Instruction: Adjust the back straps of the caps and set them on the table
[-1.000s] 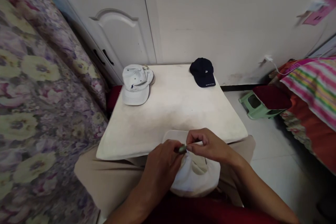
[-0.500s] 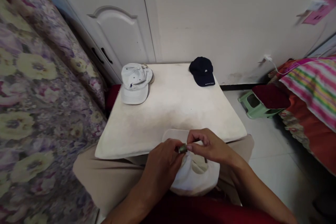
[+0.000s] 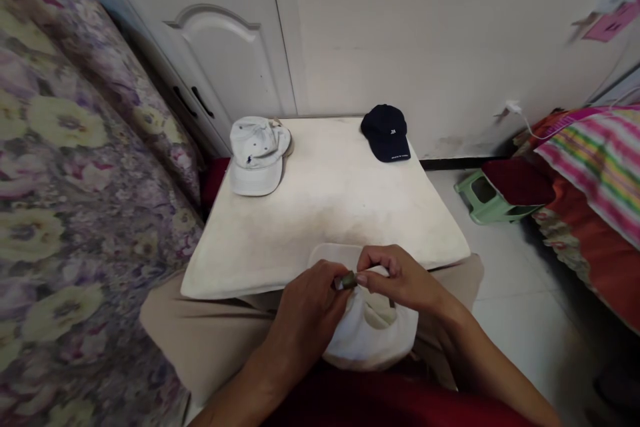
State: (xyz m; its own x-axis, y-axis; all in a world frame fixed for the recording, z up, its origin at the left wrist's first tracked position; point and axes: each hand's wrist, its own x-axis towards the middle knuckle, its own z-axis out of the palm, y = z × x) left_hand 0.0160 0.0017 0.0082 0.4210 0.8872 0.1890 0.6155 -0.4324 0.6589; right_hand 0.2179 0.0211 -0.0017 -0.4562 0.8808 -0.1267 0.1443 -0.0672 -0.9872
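A white baseball cap (image 3: 373, 347) rests at my lap, its back opening turned toward me and its brim reaching onto the table's near edge. My left hand (image 3: 313, 300) is closed at the cap's strap, by a small dark metal buckle (image 3: 345, 280). With thumb and forefinger, my right hand (image 3: 395, 273) pinches the cap strap right beside that buckle. Fingers partly hide the strap end, so I cannot tell how far it is through the buckle.
On the pale table (image 3: 325, 193), a light grey cap (image 3: 257, 153) lies at the back left, overlapping another cap. A navy cap (image 3: 386, 133) sits at the back right. A floral curtain (image 3: 75, 213) hangs left; a green stool (image 3: 483, 197) stands right.
The buckle has turned a little between my fingers and more of it shows. Both hands stay almost in place on the cap. The view has shifted slightly.
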